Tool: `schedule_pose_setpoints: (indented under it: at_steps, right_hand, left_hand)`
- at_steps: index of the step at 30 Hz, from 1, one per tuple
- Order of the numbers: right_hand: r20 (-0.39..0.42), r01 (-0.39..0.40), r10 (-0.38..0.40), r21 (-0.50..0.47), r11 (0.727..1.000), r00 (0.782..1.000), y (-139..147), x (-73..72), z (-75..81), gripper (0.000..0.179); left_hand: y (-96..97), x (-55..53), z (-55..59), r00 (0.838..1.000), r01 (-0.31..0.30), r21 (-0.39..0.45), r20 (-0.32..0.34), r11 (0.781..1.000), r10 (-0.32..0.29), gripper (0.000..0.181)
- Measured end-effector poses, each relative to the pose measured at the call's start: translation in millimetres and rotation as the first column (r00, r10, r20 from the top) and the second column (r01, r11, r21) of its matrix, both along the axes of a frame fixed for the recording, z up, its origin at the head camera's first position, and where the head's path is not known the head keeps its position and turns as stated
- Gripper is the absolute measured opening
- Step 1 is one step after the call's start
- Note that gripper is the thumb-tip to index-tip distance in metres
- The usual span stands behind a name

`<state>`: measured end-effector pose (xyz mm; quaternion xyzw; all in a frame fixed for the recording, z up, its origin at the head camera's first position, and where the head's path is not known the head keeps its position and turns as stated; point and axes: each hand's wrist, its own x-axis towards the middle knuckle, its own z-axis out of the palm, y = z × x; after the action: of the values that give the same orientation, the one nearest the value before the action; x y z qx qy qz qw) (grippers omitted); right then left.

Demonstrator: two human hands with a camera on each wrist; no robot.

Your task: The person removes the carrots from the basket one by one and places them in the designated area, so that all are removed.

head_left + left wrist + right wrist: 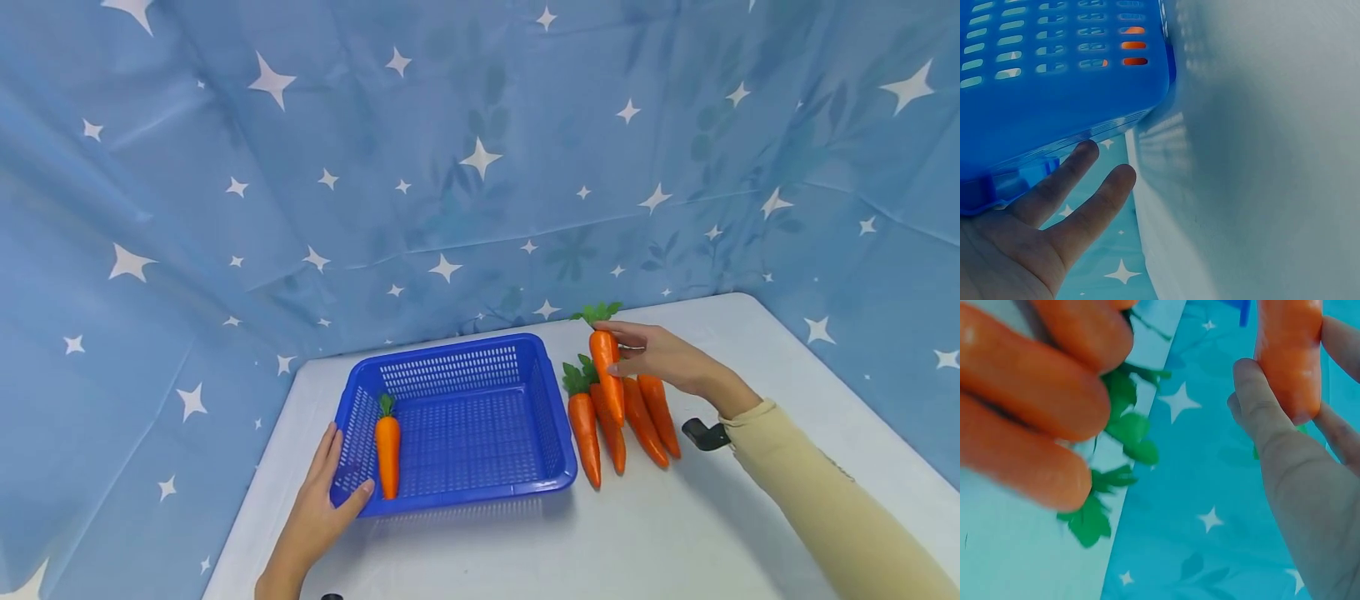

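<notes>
A blue plastic basket [465,497] with slotted walls stands on the table, one carrot [387,457] with a green top lying along its left side. My left hand [317,510] rests at the basket's near left corner, thumb at the front rim and straight, spread fingers along the outer left wall. To the right of the basket, my right hand [662,360] pinches another carrot [606,379] near its thick leafy end, tip hanging down. In the right wrist view, thumb and fingers stand on opposite sides of this carrot [1290,359]. It is over several loose carrots [585,440].
The loose carrots lie side by side close to the basket's right wall, tips toward me. A white table [480,554] carries everything. Blue cloth [525,200] with white stars hangs behind and at both sides. A black wrist camera [705,435] sits below the right wrist.
</notes>
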<state>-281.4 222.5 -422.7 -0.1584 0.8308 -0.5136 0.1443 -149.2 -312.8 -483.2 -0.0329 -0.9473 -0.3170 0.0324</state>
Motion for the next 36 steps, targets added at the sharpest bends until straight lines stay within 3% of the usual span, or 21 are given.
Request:
schedule_pose_setpoints:
  at_steps: [12,20,36]
  right_hand:
    - [0.005,0.047,-0.047,0.03,0.998,0.999,40,9.5,-13.2,0.079]
    - [0.025,0.081,-0.082,0.043,0.996,0.996,67,24.1,-31.7,0.079]
    - [0.064,0.105,-0.11,0.078,0.991,0.992,102,25.4,-50.8,0.08]
  left_hand:
    - [1.6,-2.1,-8.0,1.0,0.003,0.022,-0.015,1.0,-0.002,0.098]
    - [3.9,-8.0,-2.0,0.999,0.028,0.032,-0.038,0.999,-0.027,0.097]
    - [-2.0,-2.2,-1.8,0.999,0.011,0.04,-0.037,0.999,-0.01,0.098]
